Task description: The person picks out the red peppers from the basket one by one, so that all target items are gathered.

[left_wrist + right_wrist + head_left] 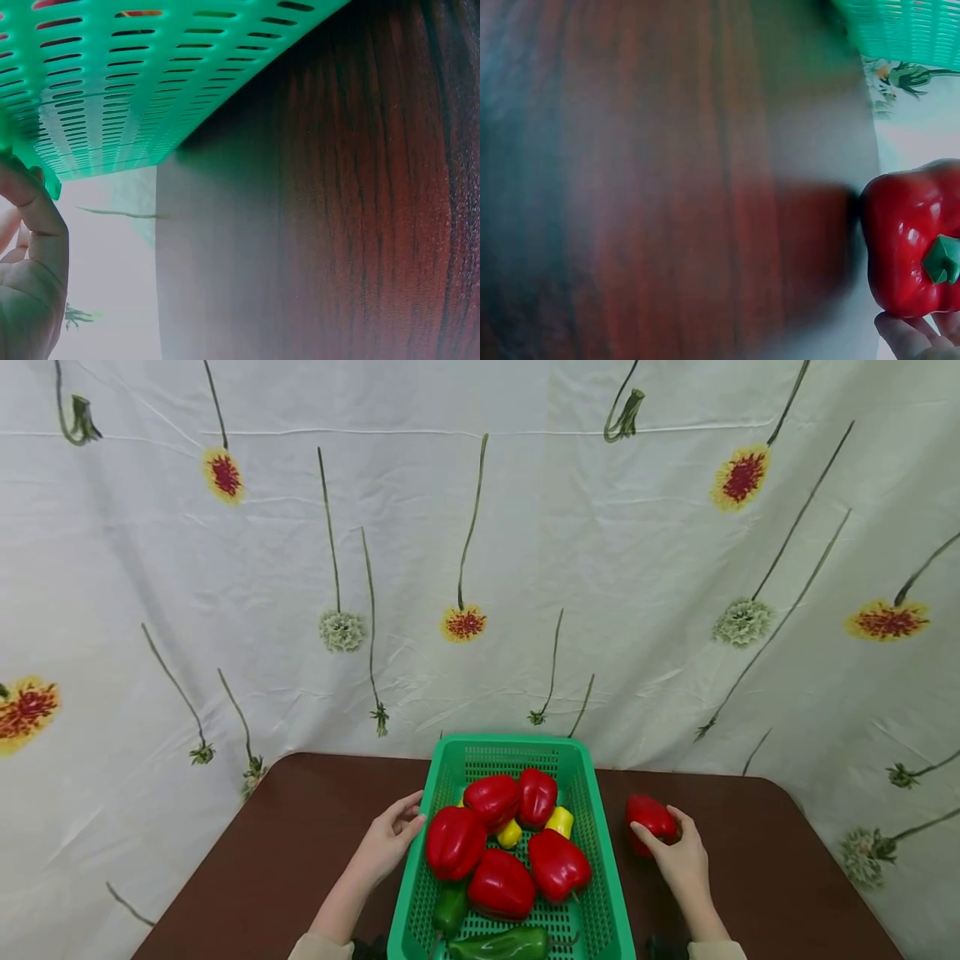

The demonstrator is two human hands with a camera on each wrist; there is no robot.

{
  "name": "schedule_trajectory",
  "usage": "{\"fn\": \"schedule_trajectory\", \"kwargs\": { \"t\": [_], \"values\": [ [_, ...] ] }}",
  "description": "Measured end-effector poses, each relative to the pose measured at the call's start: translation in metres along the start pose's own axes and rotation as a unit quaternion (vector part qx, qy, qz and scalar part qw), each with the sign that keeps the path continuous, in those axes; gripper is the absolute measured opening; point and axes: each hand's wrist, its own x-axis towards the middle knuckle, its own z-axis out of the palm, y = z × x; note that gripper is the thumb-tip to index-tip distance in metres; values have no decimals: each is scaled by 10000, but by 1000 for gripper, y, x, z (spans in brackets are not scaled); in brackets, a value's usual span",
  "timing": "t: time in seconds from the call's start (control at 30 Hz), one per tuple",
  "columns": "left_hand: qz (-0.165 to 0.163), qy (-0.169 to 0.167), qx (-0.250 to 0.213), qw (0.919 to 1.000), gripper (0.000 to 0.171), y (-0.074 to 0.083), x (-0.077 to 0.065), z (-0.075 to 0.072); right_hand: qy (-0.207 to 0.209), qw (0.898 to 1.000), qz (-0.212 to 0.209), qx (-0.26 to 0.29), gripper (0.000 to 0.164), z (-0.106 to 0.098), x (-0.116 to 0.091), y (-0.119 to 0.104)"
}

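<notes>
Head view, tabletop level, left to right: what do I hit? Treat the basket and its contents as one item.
Left hand → green basket → red pepper outside the basket → right hand holding that pepper.

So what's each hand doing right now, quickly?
Left hand: open, relaxed against the basket.
Right hand: closed, holding a red pepper.

Left sleeve (322,947), left of the green basket (510,740), is beige; black object (368,948) beside it. Right sleeve (717,950), right of the basket, matches; second black object (666,948) alongside.
</notes>
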Motion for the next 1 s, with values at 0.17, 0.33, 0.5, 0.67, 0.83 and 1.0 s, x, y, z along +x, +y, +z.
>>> {"fn": "schedule_trajectory", "kwargs": {
  "t": [0.17,0.33,0.5,0.67,0.83,1.0],
  "values": [
    [-6,9,-14,10000,46,0,0,0,-98,9999,79,15,84,1,0,5],
    [-18,20,-37,10000,46,0,0,0,-180,9998,121,-26,85,1,1,5],
    [-21,18,-38,10000,46,1,-1,1,-209,9997,103,-113,86,1,2,3],
    [-13,-1,-81,10000,46,1,-2,1,-276,9994,110,-202,90,-1,3,1],
    [76,17,-79,9999,46,1,-2,1,-294,9994,-32,-205,89,-6,2,-7],
    [52,3,-88,9999,46,0,-2,0,-108,9990,-325,-303,88,-15,0,-20]
  ]
}}
